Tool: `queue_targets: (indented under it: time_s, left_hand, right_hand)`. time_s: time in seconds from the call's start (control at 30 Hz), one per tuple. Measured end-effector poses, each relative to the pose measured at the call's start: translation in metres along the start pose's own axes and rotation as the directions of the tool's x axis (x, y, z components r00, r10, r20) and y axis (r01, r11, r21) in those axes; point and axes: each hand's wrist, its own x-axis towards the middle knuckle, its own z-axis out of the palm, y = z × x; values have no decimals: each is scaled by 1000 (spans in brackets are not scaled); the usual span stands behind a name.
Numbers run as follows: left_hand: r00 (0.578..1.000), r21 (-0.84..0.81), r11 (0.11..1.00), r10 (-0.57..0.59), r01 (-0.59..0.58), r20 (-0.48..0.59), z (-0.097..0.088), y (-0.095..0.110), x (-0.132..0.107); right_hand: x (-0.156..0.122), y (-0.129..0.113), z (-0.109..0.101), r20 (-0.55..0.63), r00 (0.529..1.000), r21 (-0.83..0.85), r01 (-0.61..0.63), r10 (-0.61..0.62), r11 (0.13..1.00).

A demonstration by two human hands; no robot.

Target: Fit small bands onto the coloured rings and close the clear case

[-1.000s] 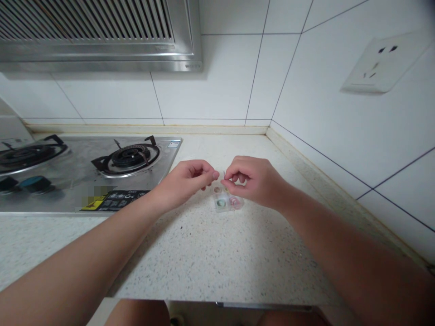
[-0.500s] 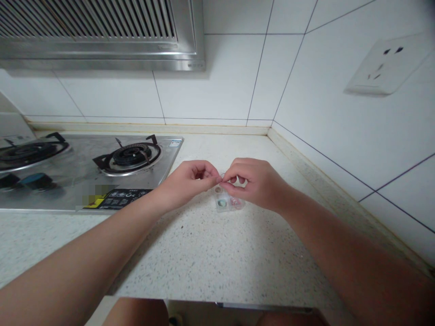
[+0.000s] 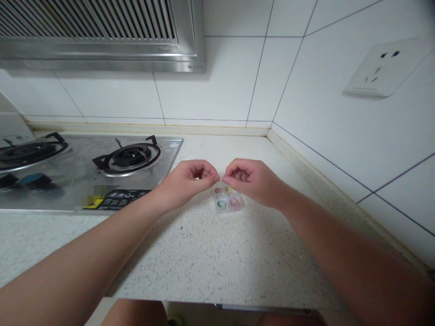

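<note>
A small clear plastic box (image 3: pixel 228 209) with compartments lies on the counter below my fingertips. Its near compartments hold green loops (image 3: pixel 221 203) and pinkish-red loops (image 3: pixel 235 203), which look like small elastic bands. Behind them show brown (image 3: pixel 217 191) and yellow (image 3: pixel 228 190) contents; my fingers cover part of the box's far end. My left hand (image 3: pixel 193 179) pinches thumb and forefinger together just above that end. Facing it, my right hand (image 3: pixel 253 181) makes a similar pinch, its tips a short gap from the left ones. Whatever lies between the fingers is too small to make out.
A steel gas hob (image 3: pixel 78 176) with black burner supports stands on the left, under a range hood (image 3: pixel 102 59). The speckled counter (image 3: pixel 210 258) meets tiled walls at the back and right. A wall socket (image 3: pixel 380 68) is at upper right.
My right fingertips have drawn slightly away from the left ones, and the right fingers have curled in more. More of the box shows between and below the hands.
</note>
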Motion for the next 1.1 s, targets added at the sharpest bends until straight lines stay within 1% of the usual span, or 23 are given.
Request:
queue_targets:
  time_s: [0.27,0.53,0.77,0.9,1.1]
  left_hand:
    - [1000,1,1000,17,-17,16,0,-1,-1]
    - [1000,-6,1000,-3,3,24,-1,1,-1]
    - [1000,-10,1000,-3,4,17,-1,0,1]
    - [1000,-4,1000,15,-15,12,-2,-2,1]
    - [1000,-23,1000,8,-8,17,-2,1,0]
  right_hand:
    - [2,-3,1,-6,1000,78,-5,5,997]
    - [2,-5,2,5,1000,120,29,-30,992]
    - [2,-5,1,8,999,114,32,-33,993]
    - [2,-4,0,-2,1000,107,31,-31,994]
    - [2,-3,0,-11,1000,110,29,-27,994]
